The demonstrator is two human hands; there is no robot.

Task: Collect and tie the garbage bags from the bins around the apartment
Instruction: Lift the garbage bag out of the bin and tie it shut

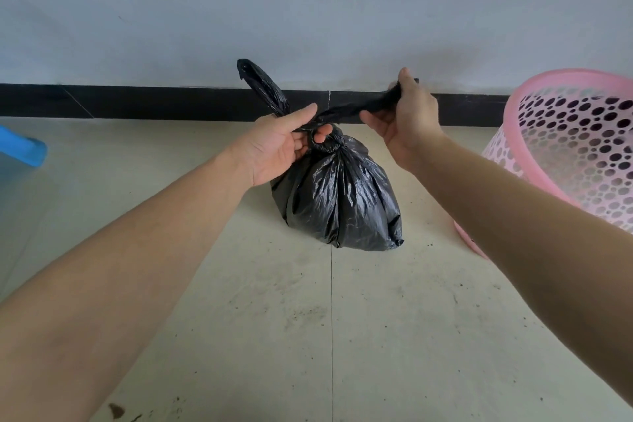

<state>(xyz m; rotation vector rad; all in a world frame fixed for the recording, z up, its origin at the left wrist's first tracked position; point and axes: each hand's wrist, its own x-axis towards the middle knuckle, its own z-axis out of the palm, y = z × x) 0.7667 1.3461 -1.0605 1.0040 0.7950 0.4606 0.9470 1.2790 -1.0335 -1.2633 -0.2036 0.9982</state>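
Observation:
A full black garbage bag [342, 195] stands on the tiled floor close to the wall, its neck twisted into a knot. My left hand [284, 144] pinches the knot at the top of the bag, and one loose end sticks up to the left above it. My right hand [407, 120] grips the other end, which is stretched taut to the right at the height of the black skirting board.
A pink perforated plastic bin [568, 147] leans at the right, with no bag in it. A blue plastic thing [20, 147] lies at the left edge. The grey wall and black skirting board [137, 103] run behind the bag. Dirt specks dot the floor in front.

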